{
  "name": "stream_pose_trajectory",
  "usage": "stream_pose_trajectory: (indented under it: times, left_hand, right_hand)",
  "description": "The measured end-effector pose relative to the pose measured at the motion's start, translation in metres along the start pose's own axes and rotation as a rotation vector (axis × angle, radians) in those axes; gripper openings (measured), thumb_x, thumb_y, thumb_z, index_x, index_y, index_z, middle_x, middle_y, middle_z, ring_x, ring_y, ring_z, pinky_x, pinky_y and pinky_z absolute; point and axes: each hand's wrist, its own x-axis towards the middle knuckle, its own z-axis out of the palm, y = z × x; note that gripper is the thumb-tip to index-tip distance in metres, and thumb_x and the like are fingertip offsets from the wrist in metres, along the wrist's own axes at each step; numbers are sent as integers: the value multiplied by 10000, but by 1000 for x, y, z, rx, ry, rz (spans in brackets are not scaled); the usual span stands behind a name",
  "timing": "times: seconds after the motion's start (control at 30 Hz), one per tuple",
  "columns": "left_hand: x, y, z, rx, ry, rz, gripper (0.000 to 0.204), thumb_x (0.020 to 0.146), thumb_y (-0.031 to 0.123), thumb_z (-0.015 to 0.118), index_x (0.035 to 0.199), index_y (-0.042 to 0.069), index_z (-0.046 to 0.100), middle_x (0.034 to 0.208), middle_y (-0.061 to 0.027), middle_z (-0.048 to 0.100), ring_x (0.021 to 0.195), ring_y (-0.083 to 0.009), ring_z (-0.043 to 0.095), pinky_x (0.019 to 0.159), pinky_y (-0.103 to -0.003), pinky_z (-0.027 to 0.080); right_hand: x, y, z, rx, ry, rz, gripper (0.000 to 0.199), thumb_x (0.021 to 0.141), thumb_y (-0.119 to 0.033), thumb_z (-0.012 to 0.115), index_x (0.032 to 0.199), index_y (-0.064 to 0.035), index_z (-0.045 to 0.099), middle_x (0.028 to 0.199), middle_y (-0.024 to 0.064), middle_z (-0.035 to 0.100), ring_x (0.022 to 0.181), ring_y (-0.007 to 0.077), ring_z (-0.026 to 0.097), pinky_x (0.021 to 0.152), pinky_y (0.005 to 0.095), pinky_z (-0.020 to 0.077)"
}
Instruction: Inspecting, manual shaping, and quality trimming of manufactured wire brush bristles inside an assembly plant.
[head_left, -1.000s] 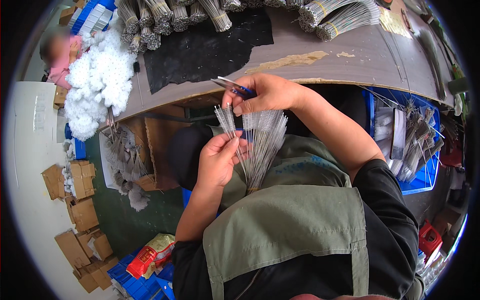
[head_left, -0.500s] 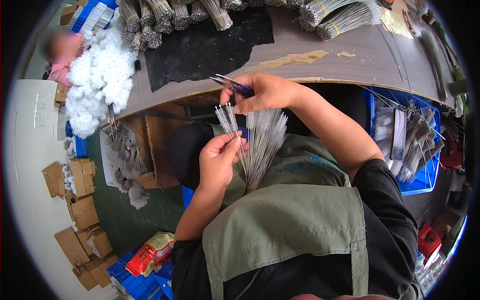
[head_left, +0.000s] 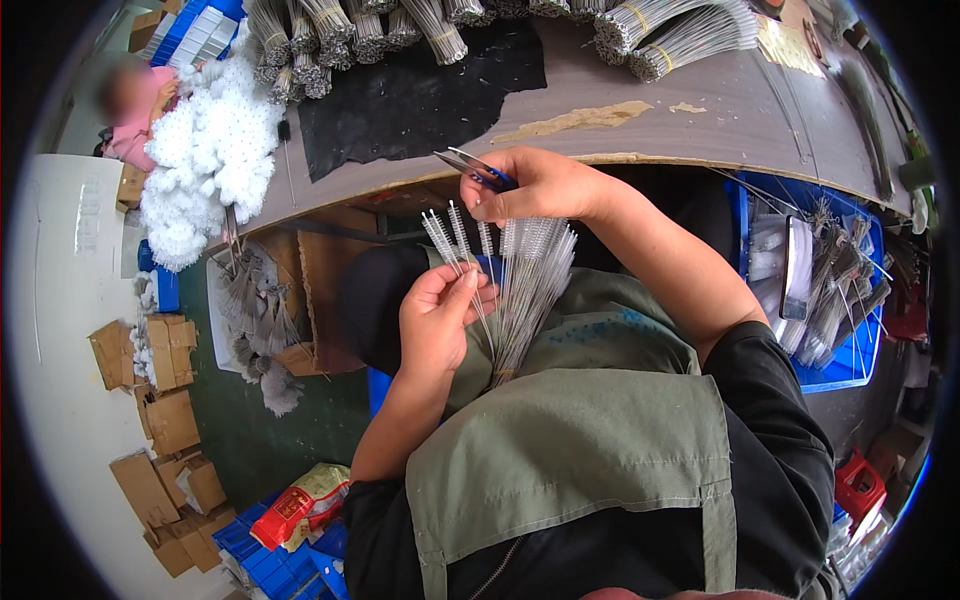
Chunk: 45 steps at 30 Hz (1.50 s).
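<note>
My left hand pinches the stems of a few thin wire brushes between thumb and fingers, their white bristle tips pointing up and fanned apart. These belong to a larger bundle of wire brushes, which rests upright against my apron with its stems gathered at the lower end. My right hand is closed around small blue-handled snips, blades pointing left above the brush tips. Its thumb and fingertips hang just over the bristles, and whether they touch a brush is hard to tell.
Ahead is a table with wire bundles and a black sheet. White brushes pile at its left end, near another person. A blue crate stands right; cardboard boxes stand left.
My right hand with the snips has shifted slightly right. The brushes at my left hand are spread wider, with one now standing apart near the right fingertips.
</note>
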Motion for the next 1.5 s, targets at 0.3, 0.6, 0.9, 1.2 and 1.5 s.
stream_pose_trajectory:
  times: [0.3, 0.6, 0.9, 1.2, 1.5]
  left_hand:
    - [-2, 0, 7, 69, -28, 1, 284, 899, 124, 564, 1112, -62, 552, 947, -132, 625, 802, -192, 628, 701, -318, 537]
    - [-1, -2, 10, 56, -15, -2, 277, 908, 115, 544, 1125, -59, 543, 976, -135, 620, 815, -194, 628, 701, -316, 532]
    - [-6, -28, 18, 336, -61, 284, 293, 898, 46, 526, 1174, -49, 496, 1028, -115, 604, 930, -170, 595, 811, -253, 471]
    - [-25, -60, 8, 1104, -179, 329, 943, 717, 177, 721, 1396, -50, 106, 1276, -310, 395, 1154, -428, 438, 970, -426, 360]
    - [-35, -67, -2, 1212, -178, 411, 967, 703, 192, 729, 1399, -49, 103, 1245, -309, 425, 1114, -441, 456, 935, -435, 388]
  right_hand:
    - [2, -7, 4, -53, 21, -14, 169, 760, -112, 710, 871, -27, 614, 764, -17, 590, 714, 69, 537, 674, 231, 439]
    - [2, -2, -1, -45, 38, -16, 135, 734, -84, 667, 849, -26, 627, 752, 14, 623, 728, 92, 574, 697, 250, 455]
    - [-1, 3, 1, -91, 69, -10, 191, 816, -203, 654, 886, -29, 620, 741, 12, 613, 714, 100, 569, 687, 262, 451]
    - [-43, 12, 2, -847, 698, -318, 167, 805, -171, 617, 880, -28, 571, 745, 180, 609, 768, 385, 580, 658, 429, 463]
    - [-70, 227, -22, -104, 357, 848, 348, 870, -316, 495, 1027, -28, 610, 963, 176, 650, 880, 292, 640, 767, 383, 505]
